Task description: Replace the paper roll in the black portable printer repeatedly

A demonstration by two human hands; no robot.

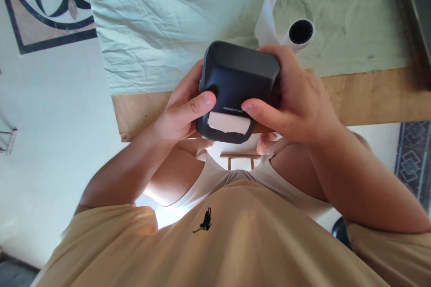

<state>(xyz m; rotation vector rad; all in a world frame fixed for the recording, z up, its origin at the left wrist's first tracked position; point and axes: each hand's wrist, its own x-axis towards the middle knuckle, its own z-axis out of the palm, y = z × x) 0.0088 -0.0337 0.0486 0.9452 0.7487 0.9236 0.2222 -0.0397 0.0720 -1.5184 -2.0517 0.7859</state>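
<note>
Between my two hands is a dark label printer (237,76) marked "NIIMBOT", held above the table's near edge. White paper (229,122) with a torn edge shows in the slot at its near end. My left hand (183,107) grips the left side, thumb on top. On the right side my right hand (292,94) is closed round the body, its thumb lying near the lettering. The fingers underneath are hidden. Just beyond my right hand, a white paper roll (313,38) with a black core lies on the cloth, a loose strip curling away from it.
A pale green cloth (161,22) covers the table, and its bare wooden edge (363,96) runs along the near side. At the far right stands a dark flat-sided object (420,13), cut off by the frame. Patterned floor tiles (63,4) show at the upper left.
</note>
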